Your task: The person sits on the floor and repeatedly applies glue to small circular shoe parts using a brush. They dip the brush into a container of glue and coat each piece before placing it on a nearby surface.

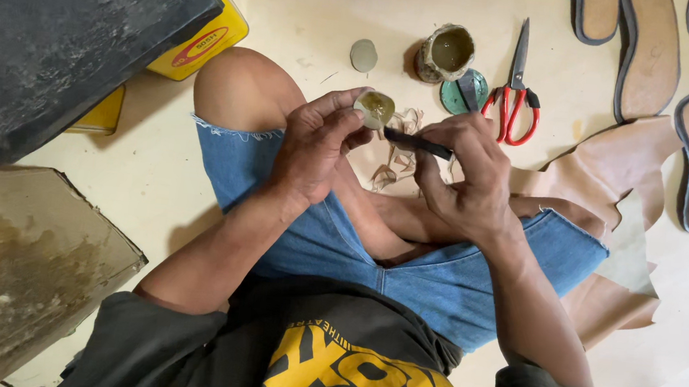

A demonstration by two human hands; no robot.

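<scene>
Pinching a small round disc [375,108], the left hand [315,144] meets the right hand [464,180], fingers closed on a dark brush [418,144]; yellow tin [207,41] with red oval label far left.

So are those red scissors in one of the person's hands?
No, the red-handled scissors lie on the floor beyond the hands; the right hand holds a dark brush and the left hand a small round piece.

Left hand [315,144] at frame centre pinches small round glue-smeared piece [375,107]. Right hand [462,175] grips dark flat tool [417,143], tip touching piece. Above on floor [320,14]: glue pot [447,54], green lid [464,91], red-handled scissors [515,92], loose round disc [364,55]. Shoe soles [651,55] upper right. Tan leather sheet [617,161] right of knee.
</scene>
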